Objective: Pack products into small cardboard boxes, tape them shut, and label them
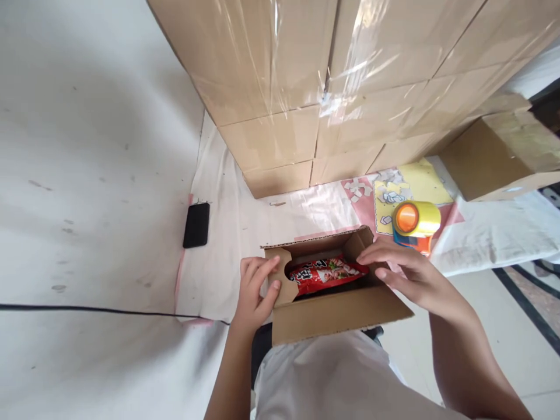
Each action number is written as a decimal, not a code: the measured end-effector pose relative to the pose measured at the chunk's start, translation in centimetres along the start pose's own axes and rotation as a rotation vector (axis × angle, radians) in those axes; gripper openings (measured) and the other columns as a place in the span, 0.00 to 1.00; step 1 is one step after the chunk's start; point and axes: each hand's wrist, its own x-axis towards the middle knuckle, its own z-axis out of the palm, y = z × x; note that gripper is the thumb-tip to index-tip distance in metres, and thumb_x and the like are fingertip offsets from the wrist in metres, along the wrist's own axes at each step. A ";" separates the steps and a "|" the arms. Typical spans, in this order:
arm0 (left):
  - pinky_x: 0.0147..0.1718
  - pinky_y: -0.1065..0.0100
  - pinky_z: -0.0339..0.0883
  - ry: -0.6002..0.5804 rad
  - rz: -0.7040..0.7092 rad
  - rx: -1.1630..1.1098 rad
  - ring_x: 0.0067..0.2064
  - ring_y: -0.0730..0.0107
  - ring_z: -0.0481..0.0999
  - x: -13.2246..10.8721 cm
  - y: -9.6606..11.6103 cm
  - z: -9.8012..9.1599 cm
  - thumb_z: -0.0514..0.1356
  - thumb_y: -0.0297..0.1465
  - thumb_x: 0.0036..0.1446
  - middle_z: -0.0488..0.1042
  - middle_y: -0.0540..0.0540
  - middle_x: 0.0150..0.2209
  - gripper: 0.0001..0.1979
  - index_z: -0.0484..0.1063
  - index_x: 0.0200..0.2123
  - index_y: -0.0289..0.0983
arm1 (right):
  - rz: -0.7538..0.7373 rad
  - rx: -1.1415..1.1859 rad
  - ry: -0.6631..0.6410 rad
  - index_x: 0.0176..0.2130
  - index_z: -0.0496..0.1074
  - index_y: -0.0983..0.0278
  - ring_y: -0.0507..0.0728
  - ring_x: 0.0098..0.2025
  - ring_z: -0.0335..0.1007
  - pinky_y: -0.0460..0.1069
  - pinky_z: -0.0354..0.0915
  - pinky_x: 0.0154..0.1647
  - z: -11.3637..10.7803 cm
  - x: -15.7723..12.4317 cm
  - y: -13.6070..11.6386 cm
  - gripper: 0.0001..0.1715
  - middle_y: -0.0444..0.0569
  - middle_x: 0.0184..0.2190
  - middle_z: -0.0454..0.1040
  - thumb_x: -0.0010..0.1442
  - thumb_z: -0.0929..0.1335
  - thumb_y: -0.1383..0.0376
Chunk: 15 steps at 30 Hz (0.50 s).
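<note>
From here, L hand point(256, 290) has fingers parted on end flap point(287, 293) of open box point(332, 319); R hand point(409, 273), fingers apart, at opp. end, red pkt point(324, 275) inside.

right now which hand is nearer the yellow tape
Right. The right hand is just below the yellow tape in view; the left hand is farther, on the box's left flap.

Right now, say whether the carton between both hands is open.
The carton is open: near flap spread outward, a red packet showing inside.
</note>
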 end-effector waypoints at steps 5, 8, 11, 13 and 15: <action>0.58 0.52 0.57 -0.222 0.030 0.064 0.60 0.55 0.60 1.8 0.0 -1.3 0.53 0.33 0.70 0.63 0.44 0.67 0.18 0.73 0.59 0.49 | -0.070 0.100 0.123 0.48 0.79 0.53 0.57 0.43 0.75 0.51 0.69 0.44 0.4 1.1 0.7 0.11 0.48 0.41 0.79 0.68 0.70 0.64; 0.58 0.51 0.53 -0.295 0.088 0.094 0.60 0.55 0.61 2.1 -0.2 -1.6 0.53 0.33 0.70 0.64 0.46 0.68 0.19 0.71 0.61 0.49 | -0.117 0.158 0.134 0.46 0.80 0.55 0.57 0.40 0.74 0.52 0.68 0.42 0.3 1.1 1.3 0.09 0.49 0.38 0.79 0.69 0.69 0.62; 0.56 0.53 0.54 -0.292 0.048 0.085 0.57 0.56 0.64 1.9 -0.4 -1.3 0.52 0.33 0.70 0.71 0.45 0.64 0.25 0.61 0.69 0.47 | -0.159 0.253 0.147 0.45 0.81 0.58 0.59 0.39 0.74 0.54 0.67 0.41 0.3 0.7 2.8 0.19 0.51 0.37 0.79 0.71 0.65 0.52; 0.54 0.53 0.56 -0.225 0.021 0.082 0.54 0.56 0.64 1.5 -0.6 -0.8 0.53 0.35 0.70 0.73 0.43 0.63 0.29 0.54 0.72 0.46 | -0.203 0.334 0.209 0.44 0.82 0.59 0.61 0.38 0.74 0.55 0.67 0.41 0.4 0.5 4.0 0.26 0.53 0.37 0.80 0.72 0.61 0.48; 0.53 0.54 0.57 -0.170 0.021 0.091 0.54 0.56 0.63 1.2 -0.8 -0.3 0.53 0.36 0.70 0.73 0.43 0.62 0.28 0.56 0.71 0.47 | -0.265 0.409 0.217 0.44 0.83 0.59 0.60 0.36 0.74 0.56 0.66 0.40 0.5 0.3 4.9 0.29 0.53 0.37 0.82 0.73 0.59 0.48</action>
